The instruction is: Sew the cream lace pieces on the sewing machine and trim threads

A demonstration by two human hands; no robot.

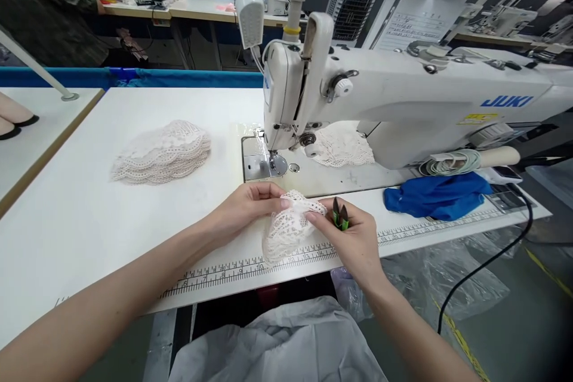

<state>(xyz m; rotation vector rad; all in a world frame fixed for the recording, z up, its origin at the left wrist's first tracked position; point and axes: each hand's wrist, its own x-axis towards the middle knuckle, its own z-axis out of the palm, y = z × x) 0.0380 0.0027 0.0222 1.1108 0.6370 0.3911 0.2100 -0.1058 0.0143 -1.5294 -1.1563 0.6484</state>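
Between my two hands is a white lace piece (pixel 289 230), its lower part hanging over the ruler strip at the table's front edge. My left hand (pixel 257 206) pinches its upper left side between thumb and fingers. On the right side, my right hand (pixel 351 230) grips the lace with thumb and forefinger. Small green-handled thread snips (pixel 341 218) are tucked in that same hand, dark blades pointing up. Just beyond the hands stands the sewing machine (pixel 290 95), its needle and presser foot over the metal plate. A stack of lace pieces (pixel 163 152) lies to the left.
More lace (pixel 342 144) lies under the machine arm. A blue cloth (pixel 439 196) and a cone with pale cord (pixel 474 161) rest at the right. A black cable (pixel 487 262) hangs off the right end. Another person's fingers (pixel 15 116) show at the far left.
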